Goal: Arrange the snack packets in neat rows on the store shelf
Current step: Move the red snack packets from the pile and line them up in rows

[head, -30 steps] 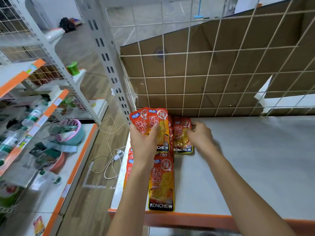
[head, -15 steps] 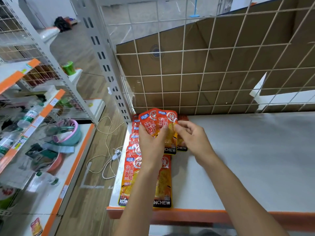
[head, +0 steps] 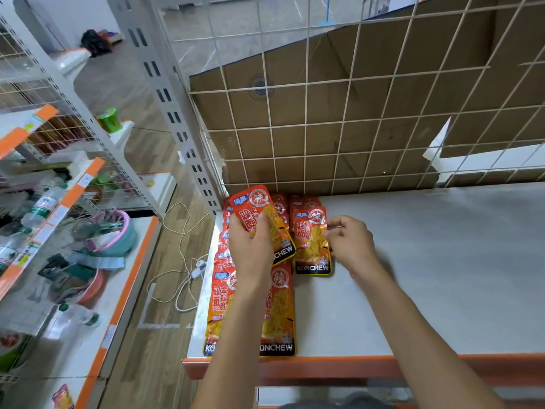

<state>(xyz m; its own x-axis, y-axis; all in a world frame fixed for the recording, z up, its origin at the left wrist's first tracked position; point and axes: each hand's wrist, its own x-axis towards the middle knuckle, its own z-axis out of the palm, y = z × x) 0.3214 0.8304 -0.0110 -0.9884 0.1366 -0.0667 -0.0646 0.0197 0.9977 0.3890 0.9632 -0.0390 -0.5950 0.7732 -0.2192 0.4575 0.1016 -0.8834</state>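
The left hand [head: 250, 252] is gripping a red-and-orange foil snack packet [head: 259, 216] above the white store shelf [head: 427, 276]. The right hand [head: 352, 245] is pinching the side edge of a second red packet [head: 312, 246] lying at the back-left of the shelf. Both are judged light, flimsy and slick, so edge grips are suiting them.

Both bare forearms reach forward from the lower edge. The left hand [head: 250, 252], its back to the camera, grips a raised snack packet [head: 256, 211], thumb across its front. The right hand [head: 352, 245] pinches the right edge of a flat packet [head: 311, 246] with curled fingers.
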